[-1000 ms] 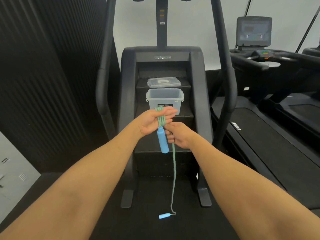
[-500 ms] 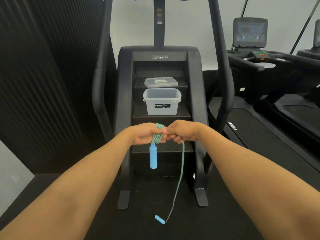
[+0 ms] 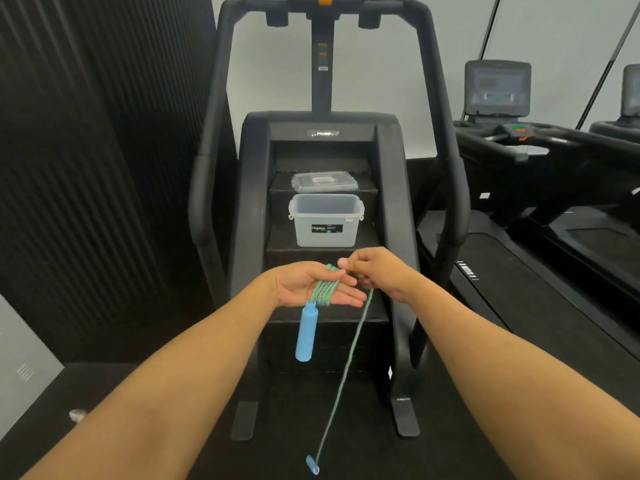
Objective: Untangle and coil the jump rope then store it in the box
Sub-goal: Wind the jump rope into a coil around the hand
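Flat and open, left hand [image 3: 313, 287], palm up, wearing several turns of green jump rope [image 3: 323, 289] around the fingers; clamps nothing, merely carries the coil. Right hand [image 3: 375, 273] at three o'clock of it, touching, fingertips pinched on the running strand at the coil's far edge.

Soft braided cord by the look of it, light and limp: bends anywhere, keeps no shape, likely to spring loose once slid off the fingers. Best held by pinching across the whole bundle of turns, not by one strand. Rigid blue handle [image 3: 306, 332] dangles from the coil at six o'clock, long axis near vertical, free end down, tipped slightly toward seven.

Loose tail runs straight from the right hand down toward seven o'clock, ending at the second handle [image 3: 312, 464] low by the dark floor, lying aslant; whether touching the floor, hard to say. Open box [image 3: 326, 220] waits at twelve o'clock on a step of the stair machine [image 3: 251, 209], lid [image 3: 325, 181] one step above. More winding needed before storing.
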The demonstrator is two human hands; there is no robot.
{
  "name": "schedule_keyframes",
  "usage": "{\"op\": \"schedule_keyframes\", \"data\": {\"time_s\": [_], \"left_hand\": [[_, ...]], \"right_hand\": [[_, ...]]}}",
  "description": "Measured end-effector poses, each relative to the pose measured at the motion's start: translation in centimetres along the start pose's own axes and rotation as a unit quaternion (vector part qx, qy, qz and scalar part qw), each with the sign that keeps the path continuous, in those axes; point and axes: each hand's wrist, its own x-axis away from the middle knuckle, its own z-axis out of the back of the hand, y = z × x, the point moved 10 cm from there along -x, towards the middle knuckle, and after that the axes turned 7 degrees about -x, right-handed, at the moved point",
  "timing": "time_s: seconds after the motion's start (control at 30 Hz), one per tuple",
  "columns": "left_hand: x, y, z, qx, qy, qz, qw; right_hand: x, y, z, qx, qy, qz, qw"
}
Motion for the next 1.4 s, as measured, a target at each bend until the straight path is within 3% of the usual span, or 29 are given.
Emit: {"op": "schedule_keyframes", "data": {"time_s": [0.13, 0.27, 0.37, 0.53, 0.63, 0.87, 1.17, 1.4], "left_hand": [[-0.7, 1.5, -0.5, 0.038, 0.002, -0.075, 0.996], [-1.0, 1.5, 0.7, 0.043, 0.051, -0.094, 0.993], [-0.8, 1.1, 1.8, 0.089, 0.072, -0.102, 0.988], [-0.6, 2.1, 3.7, 0.093, 0.126, -0.157, 0.975], [-0.5, 1.9, 5.6, 0.042, 0.186, -0.139, 0.972], [-0.2, 0.9, 6.5, -0.118, 0.243, -0.057, 0.961], [-0.5, -0.8, 2.3, -0.070, 0.120, -0.003, 0.990], [0.2, -0.2, 0.8, -0.020, 0.060, -0.044, 0.997]], "right_hand": [[-0.1, 0.6, 1.3, -0.095, 0.084, 0.030, 0.991], [0.0, 1.9, 0.7, -0.043, 0.115, 0.016, 0.992], [-0.5, 2.9, -0.6, 0.025, 0.088, -0.013, 0.996], [-0.7, 4.6, -2.8, 0.028, 0.045, -0.067, 0.996], [-0.6, 4.3, -3.6, 0.064, 0.013, -0.073, 0.995], [-0.2, 3.0, -4.2, 0.174, -0.100, -0.096, 0.975], [-0.2, -1.4, -1.9, 0.215, -0.065, -0.037, 0.974], [-0.2, -2.1, 0.6, 0.165, 0.002, 0.006, 0.986]]}}
